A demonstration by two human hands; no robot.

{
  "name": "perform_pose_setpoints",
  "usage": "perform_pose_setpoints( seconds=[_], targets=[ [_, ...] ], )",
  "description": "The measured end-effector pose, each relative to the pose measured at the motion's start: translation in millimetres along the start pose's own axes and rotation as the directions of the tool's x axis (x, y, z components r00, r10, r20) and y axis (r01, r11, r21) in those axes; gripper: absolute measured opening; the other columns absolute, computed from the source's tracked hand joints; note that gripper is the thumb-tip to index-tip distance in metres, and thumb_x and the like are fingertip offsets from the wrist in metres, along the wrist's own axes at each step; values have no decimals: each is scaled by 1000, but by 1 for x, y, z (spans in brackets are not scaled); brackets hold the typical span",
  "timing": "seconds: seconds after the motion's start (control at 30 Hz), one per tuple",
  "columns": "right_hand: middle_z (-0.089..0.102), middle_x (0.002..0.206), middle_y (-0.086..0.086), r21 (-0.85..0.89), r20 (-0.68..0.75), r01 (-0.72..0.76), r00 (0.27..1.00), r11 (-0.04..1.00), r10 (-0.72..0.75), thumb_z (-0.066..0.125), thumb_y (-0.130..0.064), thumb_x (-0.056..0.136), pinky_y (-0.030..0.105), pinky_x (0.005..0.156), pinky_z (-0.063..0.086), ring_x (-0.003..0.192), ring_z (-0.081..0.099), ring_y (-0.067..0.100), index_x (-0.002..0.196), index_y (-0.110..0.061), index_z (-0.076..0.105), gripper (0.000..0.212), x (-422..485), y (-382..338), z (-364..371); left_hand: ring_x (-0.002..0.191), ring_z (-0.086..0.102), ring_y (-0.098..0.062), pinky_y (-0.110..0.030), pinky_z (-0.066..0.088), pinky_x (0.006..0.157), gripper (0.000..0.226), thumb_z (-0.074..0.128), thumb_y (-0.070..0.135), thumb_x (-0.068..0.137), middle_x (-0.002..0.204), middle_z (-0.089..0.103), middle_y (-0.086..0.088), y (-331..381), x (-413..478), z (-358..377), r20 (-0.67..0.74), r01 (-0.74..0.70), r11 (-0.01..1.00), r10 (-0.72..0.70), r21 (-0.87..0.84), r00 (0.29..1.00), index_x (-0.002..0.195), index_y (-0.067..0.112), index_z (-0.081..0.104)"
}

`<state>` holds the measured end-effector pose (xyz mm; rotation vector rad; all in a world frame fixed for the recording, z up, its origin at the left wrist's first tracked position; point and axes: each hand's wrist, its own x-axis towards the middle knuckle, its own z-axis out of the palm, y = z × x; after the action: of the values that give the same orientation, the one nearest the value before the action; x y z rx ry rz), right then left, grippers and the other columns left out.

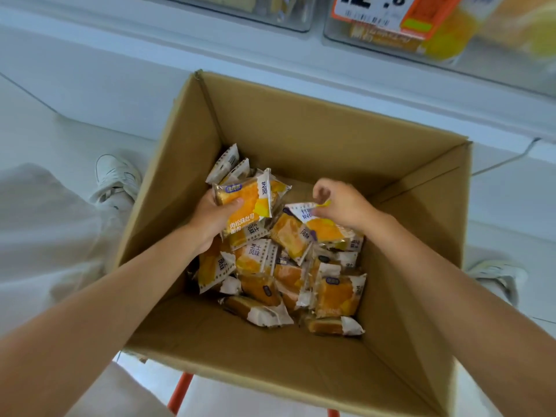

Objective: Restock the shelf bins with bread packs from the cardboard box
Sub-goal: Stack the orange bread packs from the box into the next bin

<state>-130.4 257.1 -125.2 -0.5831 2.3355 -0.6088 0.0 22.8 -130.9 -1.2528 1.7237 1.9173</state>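
The box (pixel 301 121) stands open with its flaps up, and a heap of packs (pixel 285 275) in orange and white wrappers lies on its floor, bunched at the middle and lying every way. At the right of the heap inside the box, the right hand (pixel 343 206) pinches the white corner of one pack (pixel 326 230) between thumb and forefinger. Its other fingers (pixel 320 192) are curled in, and the body of that pack rests on the heap. At the left of the heap the left hand (pixel 210 221) grips a lifted pack (pixel 249 203) held just above the others, thumb across its face and the fingers clenched behind it (another wrapper seems pressed against its back, though I cannot tell for sure). Beyond the box's far wall, clear bins (pixel 391 43) sit on a white shelf; the right one carries an orange price tag (pixel 376 10) and its yellow contents are blurred. A white shoe (pixel 117 179) stands just left of the box and another shoe (pixel 496 275) to its right. Orange legs (pixel 180 392) show below its near wall.
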Motion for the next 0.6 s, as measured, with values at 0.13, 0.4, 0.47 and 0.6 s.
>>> perform_pose_setpoints(
  seconds=[0.13, 0.4, 0.47, 0.6],
  targets=[
    [70, 100, -4, 553, -156, 22, 985, 833, 78, 75, -18, 83, 21, 81, 52, 88, 67, 8, 117, -20, 65, 36, -51, -35, -54, 106, 67, -26, -50, 50, 99, 20, 61, 22, 95, 121, 68, -11, 18, -21, 3, 87, 25, 994, -16, -102, 996, 115, 24, 57],
    [71, 107, 8, 776, -227, 6, 936, 631, 270, 69, -27, 88, 37, 82, 58, 90, 71, 19, 110, -14, 66, 26, -94, -75, -55, 108, 68, -27, -49, 50, 98, 49, 71, 46, 78, 118, 70, -11, 78, -97, 47, 455, -130, 984, 170, -118, 874, 120, 20, 65],
    [63, 126, 6, 606, -323, 39, 925, 794, 200, 71, -33, 86, 35, 95, 52, 112, 62, 19, 123, -17, 60, 41, -110, -78, -71, 101, 71, -28, -50, 52, 97, 63, 88, 31, 64, 110, 73, -10, 90, -108, 52, 369, -253, 967, 250, -43, 895, 121, 15, 66],
    [13, 161, -4, -197, -461, 157, 856, 968, -232, 74, -40, 81, 36, 120, 8, 148, 7, 15, 155, -25, 11, 98, -145, -92, -135, 88, 72, -13, -29, 58, 81, 62, 87, 19, 71, 107, 72, 1, 136, -138, 69, 348, -494, 863, 434, 104, 831, 126, 24, 58]
  ],
)
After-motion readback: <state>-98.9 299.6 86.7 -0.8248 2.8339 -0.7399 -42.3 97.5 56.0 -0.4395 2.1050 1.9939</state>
